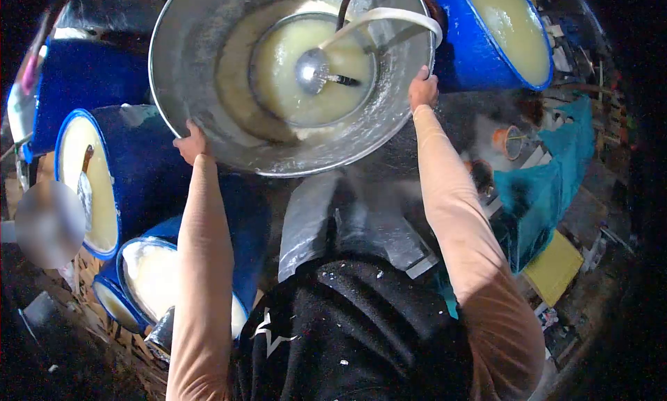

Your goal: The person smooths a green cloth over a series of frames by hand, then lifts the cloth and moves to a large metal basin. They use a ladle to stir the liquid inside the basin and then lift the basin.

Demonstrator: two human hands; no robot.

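A large round metal basin (191,67) fills the upper middle, with pale yellowish liquid (285,99) in its bottom. My left hand (191,142) grips its rim at the lower left, fingers wrapped over the edge. On the right side, my right hand (422,90) is closed on the same rim. Inside the basin lies a shiny rounded metal piece (311,69) with a short black part beside it. A white hose (396,14) arches from near this piece over the right rim, and a dark hose (343,8) runs behind it.
Blue barrels holding pale contents stand around: one at the upper right (472,36), others at the left (132,151). A long-handled tool (85,185) rests in one. Teal sheeting (531,206), an orange pot (507,142) and a yellow panel (554,267) lie right. A blurred patch hides part of the left.
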